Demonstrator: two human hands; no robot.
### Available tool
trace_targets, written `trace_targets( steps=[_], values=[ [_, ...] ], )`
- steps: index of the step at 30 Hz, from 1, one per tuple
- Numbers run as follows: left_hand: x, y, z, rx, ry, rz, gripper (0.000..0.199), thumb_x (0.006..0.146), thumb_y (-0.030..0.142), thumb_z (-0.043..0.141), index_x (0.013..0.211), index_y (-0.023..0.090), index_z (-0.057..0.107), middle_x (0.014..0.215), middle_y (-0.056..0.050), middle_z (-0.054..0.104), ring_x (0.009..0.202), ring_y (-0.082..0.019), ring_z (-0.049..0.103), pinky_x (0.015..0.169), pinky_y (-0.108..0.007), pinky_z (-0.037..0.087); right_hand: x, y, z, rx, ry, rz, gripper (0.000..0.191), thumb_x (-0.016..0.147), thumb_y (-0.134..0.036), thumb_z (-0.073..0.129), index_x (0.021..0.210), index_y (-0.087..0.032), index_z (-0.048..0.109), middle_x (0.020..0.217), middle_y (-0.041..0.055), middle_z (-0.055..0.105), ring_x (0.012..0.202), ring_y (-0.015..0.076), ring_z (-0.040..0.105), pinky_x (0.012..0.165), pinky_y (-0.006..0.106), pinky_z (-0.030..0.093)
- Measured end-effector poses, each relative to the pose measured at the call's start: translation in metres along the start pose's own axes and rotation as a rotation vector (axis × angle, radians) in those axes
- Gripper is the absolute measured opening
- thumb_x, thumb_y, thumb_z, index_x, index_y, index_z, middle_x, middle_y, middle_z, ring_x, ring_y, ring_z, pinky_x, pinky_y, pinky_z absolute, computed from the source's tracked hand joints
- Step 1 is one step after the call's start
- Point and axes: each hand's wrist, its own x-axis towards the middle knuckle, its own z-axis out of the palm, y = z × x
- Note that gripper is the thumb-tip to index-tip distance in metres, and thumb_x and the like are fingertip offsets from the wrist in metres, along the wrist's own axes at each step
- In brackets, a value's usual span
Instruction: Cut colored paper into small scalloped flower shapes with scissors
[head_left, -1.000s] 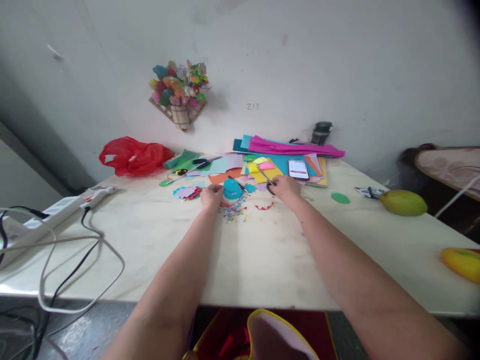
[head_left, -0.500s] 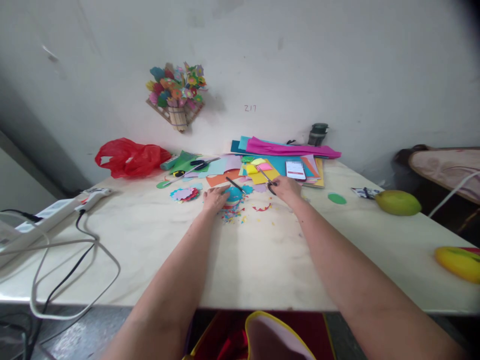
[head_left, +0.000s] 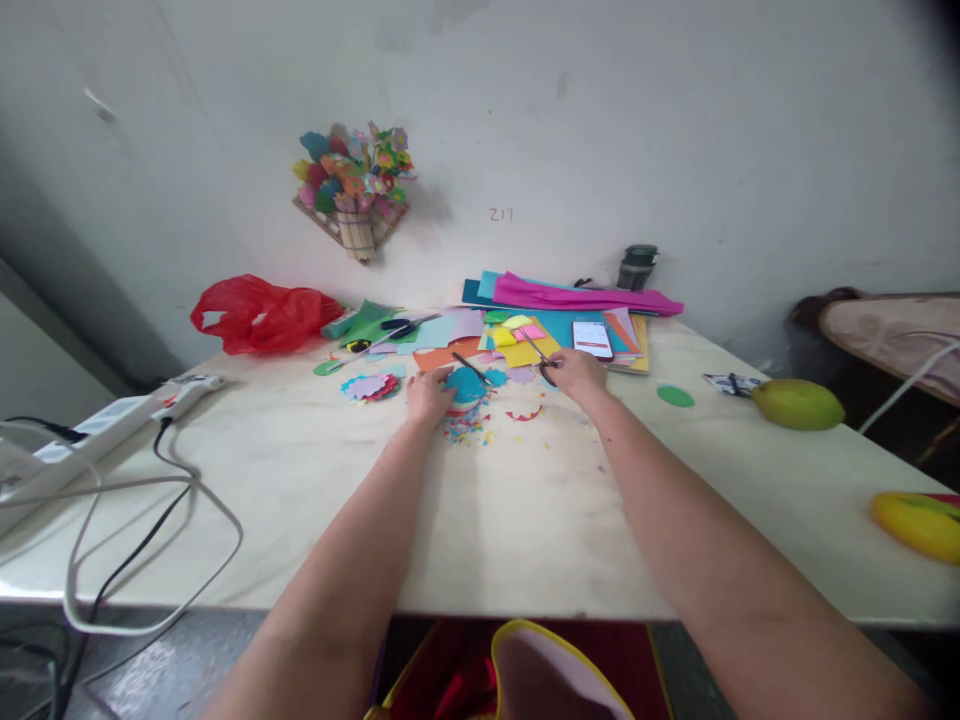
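Observation:
On the table, my left hand has its fingers bent at the left edge of a small stack of blue paper circles. They appear closed on that edge, though the fingertips are too small to see clearly. My right hand grips black-handled scissors, blades pointing up and left over yellow paper. A black pen lies by the circles. Scalloped paper pieces are stacked left of my left hand. Tiny paper scraps and a red curved offcut lie between my hands.
Coloured sheets, a phone and a dark cup stand or lie toward the wall. A red plastic bag and other scissors are left. A power strip with cables lies near left; a mango sits right.
My left hand has shifted very slightly at the circles, and my right hand with the scissors has moved a little to the right. The other things stay put.

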Motion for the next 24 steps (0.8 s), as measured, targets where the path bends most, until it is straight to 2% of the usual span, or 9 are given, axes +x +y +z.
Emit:
trace_targets(
  steps=[5,13,21,24],
  values=[
    [0.002,-0.002,0.000,-0.027,-0.017,-0.023,0.040,0.071,0.019,0.065,0.110,0.027,0.071,0.096,-0.005,0.072,0.099,-0.024,0.063,0.089,-0.032,0.044,-0.006,-0.006,-0.002,-0.080,-0.062,-0.109,0.036,0.075,-0.044,0.061,0.105,-0.027,0.072,0.108,0.0054,0.071,0.100,0.0243,0.064,0.074,0.030,0.047],
    [0.003,-0.007,0.001,-0.114,-0.008,-0.051,0.030,0.071,0.023,0.065,0.101,0.025,0.074,0.087,-0.003,0.072,0.086,-0.020,0.065,0.078,-0.026,0.047,-0.013,-0.014,-0.003,-0.164,-0.108,-0.237,0.036,0.074,-0.039,0.063,0.107,-0.027,0.072,0.105,0.0053,0.072,0.098,0.0229,0.065,0.073,0.028,0.047],
    [0.005,-0.013,0.003,-0.230,0.077,-0.153,0.030,0.072,0.032,0.067,0.100,0.024,0.074,0.077,-0.003,0.072,0.079,-0.019,0.066,0.069,-0.024,0.046,-0.019,-0.022,0.006,-0.145,-0.168,-0.361,0.027,0.071,-0.036,0.065,0.093,-0.026,0.075,0.094,0.0044,0.073,0.090,0.0216,0.065,0.069,0.026,0.044],
    [0.007,-0.017,0.007,-0.296,0.105,-0.165,0.030,0.072,0.032,0.066,0.099,0.022,0.073,0.076,-0.003,0.072,0.078,-0.018,0.066,0.069,-0.024,0.046,-0.021,-0.023,0.004,-0.112,-0.238,-0.425,0.022,0.067,-0.032,0.067,0.085,-0.025,0.075,0.088,0.0026,0.073,0.081,0.0188,0.065,0.064,0.024,0.043]
  ],
)
